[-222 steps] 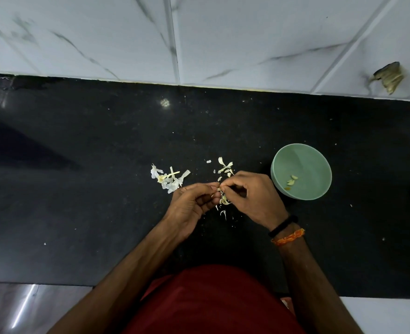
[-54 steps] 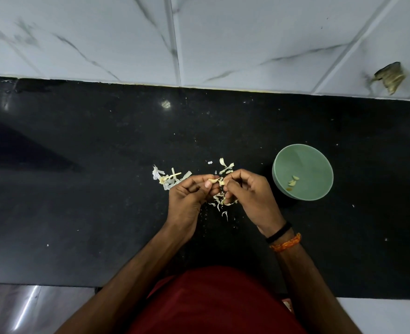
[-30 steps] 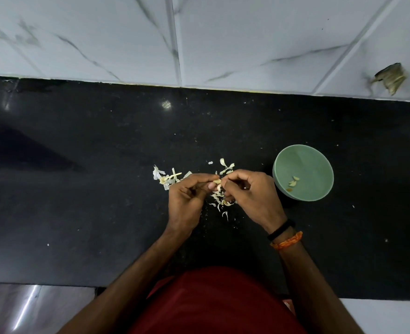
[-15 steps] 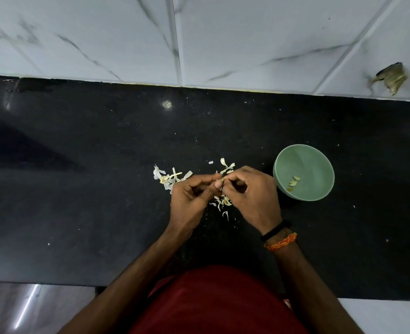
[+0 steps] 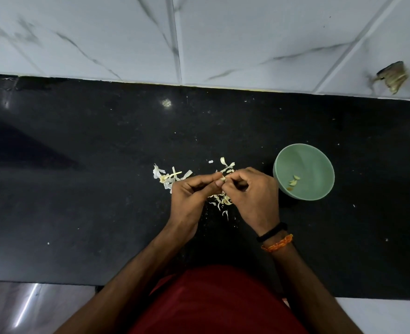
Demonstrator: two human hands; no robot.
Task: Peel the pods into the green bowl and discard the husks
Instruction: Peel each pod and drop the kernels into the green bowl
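A small pod (image 5: 223, 180) is pinched between the left hand (image 5: 194, 196) and right hand (image 5: 254, 196), above the black surface (image 5: 78, 189). Green bowl (image 5: 304, 172), just right of the hands, holds a few peeled pieces (image 5: 293, 182). Husks (image 5: 169, 175) are scattered under and left of the hands.

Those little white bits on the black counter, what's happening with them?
A person is peeling. Both the left hand and the right hand pinch one small pod between their fingertips above the counter. Torn husks lie scattered beside and under the hands. The green bowl, to the right, holds only a few peeled pieces.
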